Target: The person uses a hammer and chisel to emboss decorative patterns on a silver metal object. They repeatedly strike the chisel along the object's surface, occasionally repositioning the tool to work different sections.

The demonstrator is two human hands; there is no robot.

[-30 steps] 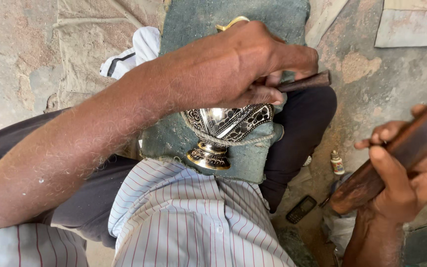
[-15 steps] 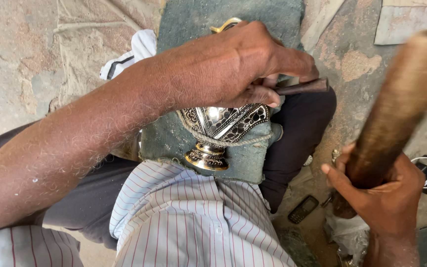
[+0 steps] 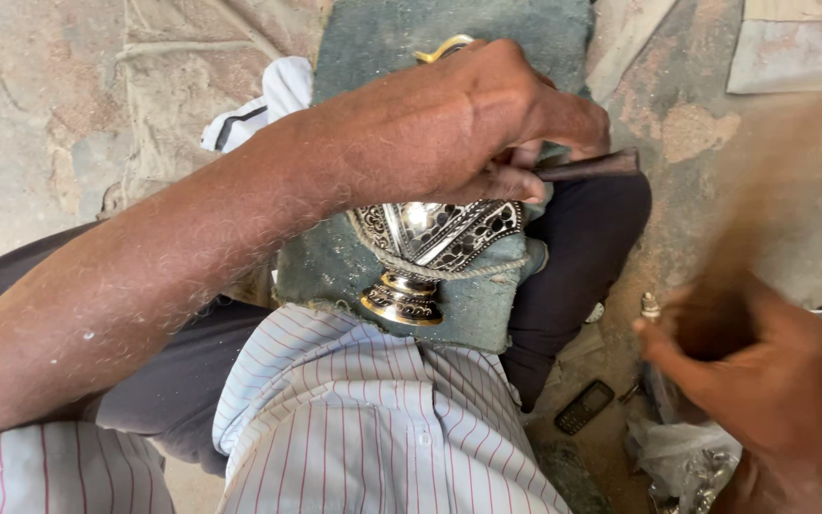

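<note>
An engraved silver metal vase [image 3: 440, 233] with a brass-coloured foot [image 3: 401, 300] lies on its side on a grey-green cloth pad [image 3: 468, 305], tied down by a cord. My left hand [image 3: 468, 124] rests over the vase and is closed on a dark metal chisel [image 3: 587, 167], whose tip points at the vase's decorated side. My right hand [image 3: 753, 381] is at the lower right, gripping a brown wooden mallet [image 3: 763, 209] that shows only as a motion-blurred streak rising from the fist.
My striped shirt [image 3: 363, 419] and dark trousers [image 3: 582, 257] fill the lower middle. A small black phone [image 3: 584, 406] lies on the stained concrete floor [image 3: 40, 114]. A crumpled plastic bag [image 3: 687, 457] sits by my right hand. A white cloth [image 3: 268, 105] lies at the upper left.
My right hand has swung the wooden mallet, which now blurs. My left hand stays on the chisel and vase.
</note>
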